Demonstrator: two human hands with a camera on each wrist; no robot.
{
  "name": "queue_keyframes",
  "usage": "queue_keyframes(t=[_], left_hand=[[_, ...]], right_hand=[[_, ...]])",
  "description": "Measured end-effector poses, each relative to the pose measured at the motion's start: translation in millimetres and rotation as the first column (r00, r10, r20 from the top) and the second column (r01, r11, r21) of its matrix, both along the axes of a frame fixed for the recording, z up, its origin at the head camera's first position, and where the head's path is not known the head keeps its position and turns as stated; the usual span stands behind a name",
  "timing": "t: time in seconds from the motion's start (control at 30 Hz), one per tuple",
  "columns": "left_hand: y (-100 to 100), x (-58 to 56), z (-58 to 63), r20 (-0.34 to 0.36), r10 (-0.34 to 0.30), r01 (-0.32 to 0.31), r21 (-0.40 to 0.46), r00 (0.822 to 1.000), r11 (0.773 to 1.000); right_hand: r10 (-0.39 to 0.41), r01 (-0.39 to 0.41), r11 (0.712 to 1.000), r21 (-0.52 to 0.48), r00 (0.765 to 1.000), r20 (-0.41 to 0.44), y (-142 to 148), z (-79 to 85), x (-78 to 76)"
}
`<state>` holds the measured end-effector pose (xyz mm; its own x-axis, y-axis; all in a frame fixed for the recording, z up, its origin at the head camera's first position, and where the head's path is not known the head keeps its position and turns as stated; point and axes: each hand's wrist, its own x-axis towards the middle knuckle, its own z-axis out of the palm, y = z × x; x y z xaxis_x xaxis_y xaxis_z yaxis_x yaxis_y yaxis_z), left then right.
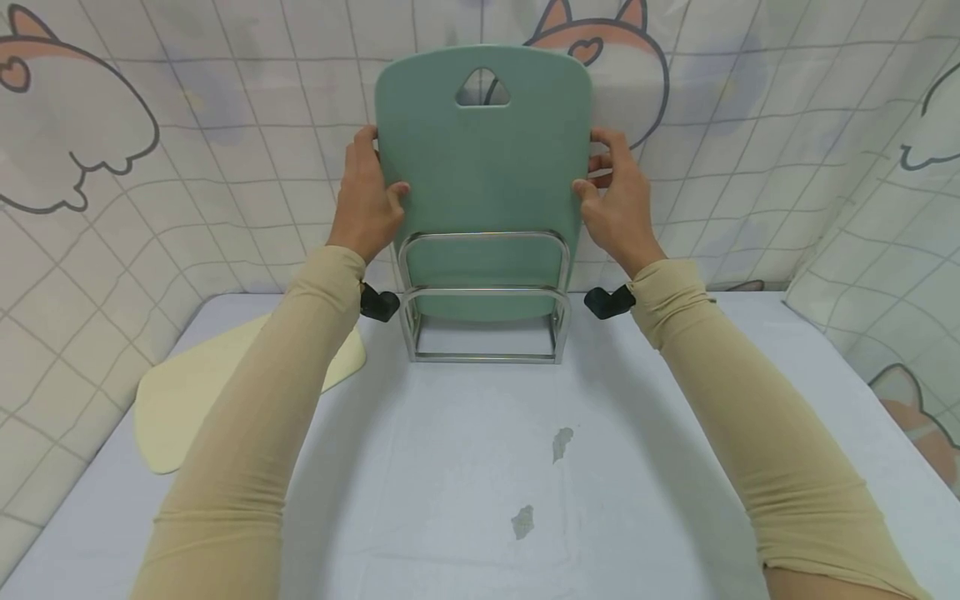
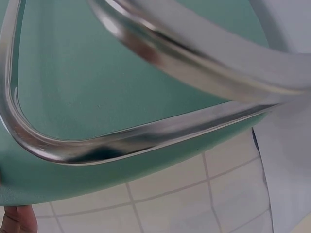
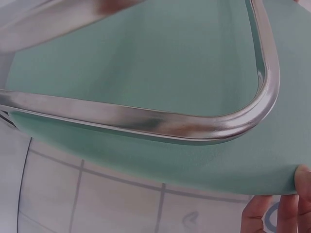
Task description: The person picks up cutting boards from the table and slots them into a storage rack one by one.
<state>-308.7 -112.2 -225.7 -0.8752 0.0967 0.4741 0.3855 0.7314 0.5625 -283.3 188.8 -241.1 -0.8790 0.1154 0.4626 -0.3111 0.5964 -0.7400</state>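
A green cutting board (image 1: 483,167) with a cut-out handle hole near its top stands upright in a silver metal rack (image 1: 485,358). My left hand (image 1: 369,200) grips the board's left edge, thumb on the front face and fingers behind. On the opposite edge my right hand (image 1: 618,200) pinches the board the same way. Both wrist views show the rack's shiny bars (image 2: 97,148) in front of the green face. Right fingertips (image 3: 303,182) show at the board's edge in the right wrist view. The board's lower edge sits behind the rack's front loops.
A pale yellow cutting board (image 1: 187,400) lies flat on the left of the white-covered table (image 1: 450,467), partly hidden by the left sleeve. Two grey patches (image 1: 522,522) mark the cover. Behind stands a grid-patterned curtain (image 1: 285,150) with cartoon animals.
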Motion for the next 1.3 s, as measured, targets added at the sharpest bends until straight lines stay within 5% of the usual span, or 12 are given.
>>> queue_keyframes(t=[1.3], left_hand=[[0.7,-5.4,0.8,0.039,0.014,-0.013,-0.018,0.999,1.000]], right_hand=[[-0.007,0.007,1.000,0.003,1.000,0.018,0.5,0.5,-4.5]])
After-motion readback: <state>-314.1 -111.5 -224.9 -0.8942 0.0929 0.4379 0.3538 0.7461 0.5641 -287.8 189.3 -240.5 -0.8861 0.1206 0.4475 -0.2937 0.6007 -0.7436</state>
